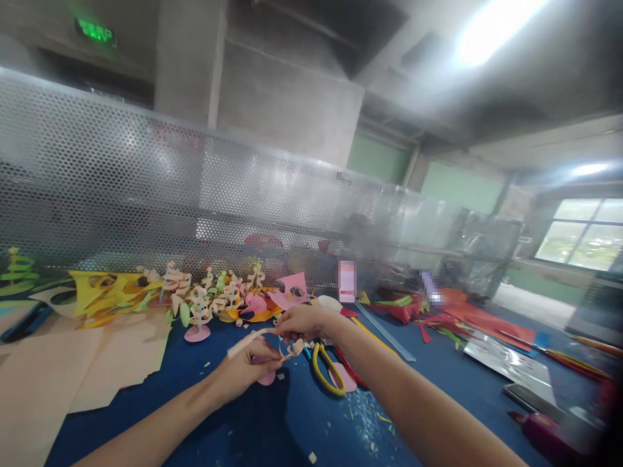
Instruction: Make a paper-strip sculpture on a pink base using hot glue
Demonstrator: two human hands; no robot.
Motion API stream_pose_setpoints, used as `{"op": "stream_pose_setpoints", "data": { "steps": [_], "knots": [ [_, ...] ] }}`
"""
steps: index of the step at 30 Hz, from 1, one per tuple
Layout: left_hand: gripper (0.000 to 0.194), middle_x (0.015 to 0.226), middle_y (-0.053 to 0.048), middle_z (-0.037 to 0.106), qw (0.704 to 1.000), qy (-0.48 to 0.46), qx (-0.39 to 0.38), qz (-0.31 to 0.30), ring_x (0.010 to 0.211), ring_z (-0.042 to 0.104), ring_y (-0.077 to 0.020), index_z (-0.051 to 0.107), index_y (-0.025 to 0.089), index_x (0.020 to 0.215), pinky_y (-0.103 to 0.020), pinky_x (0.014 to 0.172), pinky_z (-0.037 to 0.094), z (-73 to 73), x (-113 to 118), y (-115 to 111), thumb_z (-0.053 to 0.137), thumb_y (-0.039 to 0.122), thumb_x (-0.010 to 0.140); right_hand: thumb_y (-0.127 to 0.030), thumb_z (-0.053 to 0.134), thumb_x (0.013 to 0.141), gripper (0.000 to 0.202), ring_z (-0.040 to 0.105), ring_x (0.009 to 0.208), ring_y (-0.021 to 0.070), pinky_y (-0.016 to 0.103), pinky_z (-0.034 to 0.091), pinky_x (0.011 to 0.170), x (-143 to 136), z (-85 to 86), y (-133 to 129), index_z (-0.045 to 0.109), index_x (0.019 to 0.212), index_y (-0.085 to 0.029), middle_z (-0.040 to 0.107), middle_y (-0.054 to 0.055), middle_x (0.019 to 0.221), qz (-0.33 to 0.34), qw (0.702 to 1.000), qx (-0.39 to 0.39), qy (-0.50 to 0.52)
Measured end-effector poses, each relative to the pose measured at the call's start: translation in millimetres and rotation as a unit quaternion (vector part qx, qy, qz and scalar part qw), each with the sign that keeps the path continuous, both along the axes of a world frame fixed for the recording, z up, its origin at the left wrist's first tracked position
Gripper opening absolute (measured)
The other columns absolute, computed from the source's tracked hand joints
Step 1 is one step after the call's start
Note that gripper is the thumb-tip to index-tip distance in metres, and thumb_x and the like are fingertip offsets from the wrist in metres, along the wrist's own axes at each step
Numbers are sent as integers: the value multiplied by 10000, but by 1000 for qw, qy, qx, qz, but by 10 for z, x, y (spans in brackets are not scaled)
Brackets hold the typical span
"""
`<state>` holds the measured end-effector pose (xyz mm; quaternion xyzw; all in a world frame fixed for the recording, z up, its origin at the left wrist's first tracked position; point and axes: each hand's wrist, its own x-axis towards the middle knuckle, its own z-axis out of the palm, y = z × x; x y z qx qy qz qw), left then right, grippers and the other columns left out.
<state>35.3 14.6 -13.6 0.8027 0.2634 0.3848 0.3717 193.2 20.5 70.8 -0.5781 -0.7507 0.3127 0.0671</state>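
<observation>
Both hands meet over the blue table around a pale peach paper strip [237, 348]. My left hand [250, 364] is closed on the strip, whose flat end sticks out past the knuckles. My right hand [304, 321] pinches the same strip farther along, with fingertips partly hidden. A curled part of the strip hangs between and just below the hands. Under my left hand shows a pink paper disc [267, 378]. Beside my right forearm lie scissors with yellow handles [325, 375], touching another pink disc [344, 377].
Several peach spiral paper trees [198, 311] stand at the back, near yellow paper offcuts [104, 288]. Peach sheets [111, 363] cover the left side. A ruler [387, 332], red paper [491, 318] and a phone [533, 401] lie rightward. A perforated metal screen [272, 194] borders the back.
</observation>
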Motion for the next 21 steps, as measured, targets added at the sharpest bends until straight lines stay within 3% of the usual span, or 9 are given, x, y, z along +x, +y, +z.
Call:
{"op": "stream_pose_setpoints", "data": {
  "steps": [3,7,12,15,21],
  "knots": [
    [216,722,-54,683,1000,-2,9,-5,742,566,-189,723,184,709,-281,714,419,-7,-9,22,605,365,692,-370,432,810,261,489,450,64,173,399,444,110,-113,-49,599,893,-188,640,-4,676,-11,996,20,82],
    [243,731,-62,689,1000,4,15,-10,748,569,-200,728,188,738,-286,723,408,0,-24,46,597,387,689,-240,421,819,293,535,586,77,184,421,523,229,-169,-34,443,1110,-214,623,-2,812,-29,980,113,161],
    [261,738,-52,668,1000,22,15,-7,780,556,-197,726,212,778,-268,722,398,24,-17,10,571,414,720,-177,461,793,172,553,794,101,226,418,732,274,-163,-20,584,913,-166,621,12,902,26,961,189,198],
    [291,754,-56,658,999,37,5,-6,775,549,-191,723,201,798,-256,701,401,24,-4,-13,570,436,720,-197,483,787,172,560,840,123,245,407,781,265,-99,-34,646,828,-159,645,14,881,77,962,180,190],
    [325,754,-52,665,998,53,12,-38,775,556,-181,718,183,803,-243,708,389,61,-38,-28,522,440,760,-263,523,780,229,576,821,122,242,435,740,137,243,-5,613,969,-172,645,27,912,147,968,142,147]
  ]
}}
